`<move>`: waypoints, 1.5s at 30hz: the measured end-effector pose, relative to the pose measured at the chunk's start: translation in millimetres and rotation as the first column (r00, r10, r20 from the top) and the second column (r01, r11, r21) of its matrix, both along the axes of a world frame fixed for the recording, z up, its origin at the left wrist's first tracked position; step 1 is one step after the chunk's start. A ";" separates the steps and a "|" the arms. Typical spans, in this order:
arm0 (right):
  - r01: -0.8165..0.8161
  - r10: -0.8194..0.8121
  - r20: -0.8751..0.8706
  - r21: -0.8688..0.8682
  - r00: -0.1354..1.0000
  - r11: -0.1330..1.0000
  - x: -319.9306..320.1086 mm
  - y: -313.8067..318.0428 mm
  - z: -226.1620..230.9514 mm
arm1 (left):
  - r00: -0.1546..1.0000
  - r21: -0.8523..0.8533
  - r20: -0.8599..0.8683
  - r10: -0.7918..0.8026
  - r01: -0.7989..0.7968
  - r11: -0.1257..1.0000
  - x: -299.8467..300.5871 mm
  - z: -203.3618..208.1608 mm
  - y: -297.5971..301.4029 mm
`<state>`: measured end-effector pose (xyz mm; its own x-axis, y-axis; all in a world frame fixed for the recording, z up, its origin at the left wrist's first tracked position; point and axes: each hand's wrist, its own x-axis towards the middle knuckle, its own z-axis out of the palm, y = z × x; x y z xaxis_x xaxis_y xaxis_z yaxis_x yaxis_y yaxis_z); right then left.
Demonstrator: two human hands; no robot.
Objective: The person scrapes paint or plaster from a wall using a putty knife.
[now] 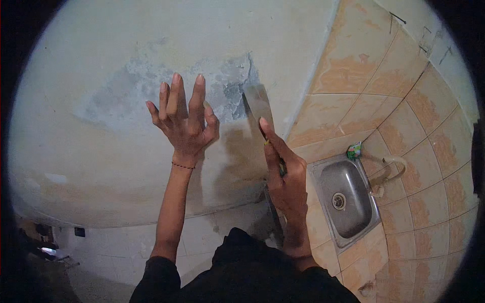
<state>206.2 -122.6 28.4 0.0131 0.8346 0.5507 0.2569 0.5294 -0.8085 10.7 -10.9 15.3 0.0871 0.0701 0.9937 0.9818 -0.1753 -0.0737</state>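
Observation:
In front of me rises a pale wall (101,151) with a wide grey patch (116,93) where the paint has come off. My left hand (184,118), fingers spread, is at the lower part of this patch with nothing in it; whether its palm touches the wall I cannot tell. My right hand (288,177) is closed around the handle of a scraper (260,103), with its thumb along the flat metal blade. The blade's upper end meets the ragged, flaking paint edge (247,70) at the patch's right side. My fingers hide most of the handle.
To the right, a steel sink (346,197) is set in a tiled counter (323,237). A green and white packet (354,150) lies at its corner, near a pale curved pipe (401,166). Orange-patterned tiles (353,65) cover the adjoining wall. Pale floor tiles (121,247) show below.

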 end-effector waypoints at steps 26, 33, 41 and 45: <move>0.105 -0.094 -0.048 0.304 0.994 0.947 -6.2 16.9 -1.7 | 0.999 0.004 0.007 -0.031 0.031 1.000 -1.2 -2.6 1.2; 0.245 -0.283 0.124 0.256 0.951 0.935 -6.1 15.0 -6.8 | 1.000 -0.015 0.002 -0.009 0.009 1.000 2.3 1.8 -0.8; 0.333 -0.323 0.359 0.037 0.875 0.942 -3.8 -17.6 7.2 | 1.000 -0.036 0.010 0.005 -0.004 0.999 2.4 3.1 -6.0; 0.258 -0.308 0.336 0.185 0.890 0.948 -4.7 -8.2 -4.8 | 1.000 -0.034 0.003 -0.002 0.003 0.999 -0.2 1.1 -3.2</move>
